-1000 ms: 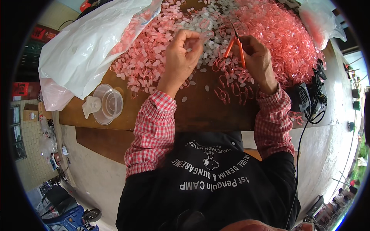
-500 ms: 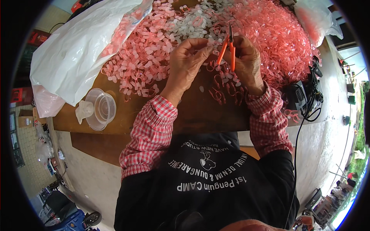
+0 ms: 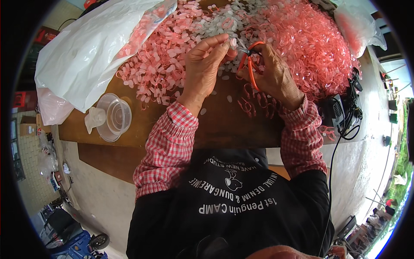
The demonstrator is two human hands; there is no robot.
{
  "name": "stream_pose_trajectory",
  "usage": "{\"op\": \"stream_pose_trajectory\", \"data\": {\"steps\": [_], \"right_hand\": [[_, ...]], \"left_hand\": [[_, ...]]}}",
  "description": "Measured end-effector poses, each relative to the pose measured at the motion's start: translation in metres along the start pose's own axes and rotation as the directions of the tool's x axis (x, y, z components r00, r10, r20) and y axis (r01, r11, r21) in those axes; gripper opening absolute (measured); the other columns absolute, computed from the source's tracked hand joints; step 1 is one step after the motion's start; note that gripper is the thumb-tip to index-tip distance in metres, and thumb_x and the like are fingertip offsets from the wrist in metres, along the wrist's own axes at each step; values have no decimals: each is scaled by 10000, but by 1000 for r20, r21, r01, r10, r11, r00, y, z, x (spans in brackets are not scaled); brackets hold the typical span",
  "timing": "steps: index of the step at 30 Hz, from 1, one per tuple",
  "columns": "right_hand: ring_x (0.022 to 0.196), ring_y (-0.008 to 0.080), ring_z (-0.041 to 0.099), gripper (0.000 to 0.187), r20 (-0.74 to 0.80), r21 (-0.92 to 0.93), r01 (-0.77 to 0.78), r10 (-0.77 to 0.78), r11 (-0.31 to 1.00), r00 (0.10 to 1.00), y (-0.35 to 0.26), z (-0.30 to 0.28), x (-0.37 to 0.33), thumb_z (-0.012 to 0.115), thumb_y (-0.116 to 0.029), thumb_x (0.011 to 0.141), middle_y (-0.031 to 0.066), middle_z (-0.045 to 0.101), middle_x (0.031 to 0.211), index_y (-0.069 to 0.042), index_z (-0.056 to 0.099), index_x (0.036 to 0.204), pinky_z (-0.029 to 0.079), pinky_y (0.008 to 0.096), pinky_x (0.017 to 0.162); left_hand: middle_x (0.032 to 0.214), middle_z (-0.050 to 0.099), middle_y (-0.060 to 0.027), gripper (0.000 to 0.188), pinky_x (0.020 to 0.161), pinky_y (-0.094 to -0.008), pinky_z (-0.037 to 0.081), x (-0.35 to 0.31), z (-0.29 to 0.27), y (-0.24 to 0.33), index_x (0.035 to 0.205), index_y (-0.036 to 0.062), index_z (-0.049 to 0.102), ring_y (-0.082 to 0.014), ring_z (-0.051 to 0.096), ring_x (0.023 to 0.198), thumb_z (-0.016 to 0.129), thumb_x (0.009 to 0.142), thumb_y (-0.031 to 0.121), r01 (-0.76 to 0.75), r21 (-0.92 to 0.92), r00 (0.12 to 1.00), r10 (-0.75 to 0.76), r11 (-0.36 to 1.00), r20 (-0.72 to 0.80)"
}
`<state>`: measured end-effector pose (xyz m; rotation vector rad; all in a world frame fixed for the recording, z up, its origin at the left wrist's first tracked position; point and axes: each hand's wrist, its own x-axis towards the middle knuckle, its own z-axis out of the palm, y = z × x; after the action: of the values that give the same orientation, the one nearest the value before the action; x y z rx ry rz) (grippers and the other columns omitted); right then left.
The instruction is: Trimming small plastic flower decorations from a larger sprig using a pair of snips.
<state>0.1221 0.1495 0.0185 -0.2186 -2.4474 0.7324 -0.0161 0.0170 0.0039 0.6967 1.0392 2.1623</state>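
Observation:
Between the thumb and fingertips of my left hand [image 3: 202,69] is a small pink plastic loop piece [image 3: 231,53] with a pale round tab. My right hand [image 3: 276,73] grips orange-handled scissors [image 3: 250,67]; their short metal blades point toward that tab and appear to be open. Under and beyond the hands spreads a layer of pink loop pieces with pale tabs [image 3: 166,58]. A patch of loose whitish discs [image 3: 215,21] lies beyond my fingertips. Several pink loops [image 3: 258,105] rest on the table below my right hand.
A large heap of pink loops [image 3: 308,56] covers the right side of the brown table [image 3: 172,129]. At left lie a white plastic bag [image 3: 90,56] and a clear round tub [image 3: 116,118]. A black device [image 3: 332,110] with cables stands at the right edge.
The scissors have turned from pointing up and away to pointing left, at the piece in my left hand. My right hand has shifted slightly lower.

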Motion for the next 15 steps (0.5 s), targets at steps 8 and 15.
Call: {"op": "stream_pose_trajectory", "data": {"steps": [8,15], "right_hand": [[883,352,591,613,59,29,-48,46,998,997,-3,-1,-1,835,-257,720,189,576,964,6,500,1161,473,414,767],[910,408,575,592,68,-63,11,-7,998,998,-4,-3,-1,799,-288,762,210,550,990,24,486,1156,472,439,762]], "left_hand": [[1024,681,-86,224,775,-300,564,-1,-2,-7,1145,16,649,-153,660,856,618,928,68,36,16,998,-37,999,55],[1034,682,-80,233,765,-289,562,-2,3,-6,1154,17,647,-147,658,859,618,934,85,24,95,997,-31,995,65]]}}
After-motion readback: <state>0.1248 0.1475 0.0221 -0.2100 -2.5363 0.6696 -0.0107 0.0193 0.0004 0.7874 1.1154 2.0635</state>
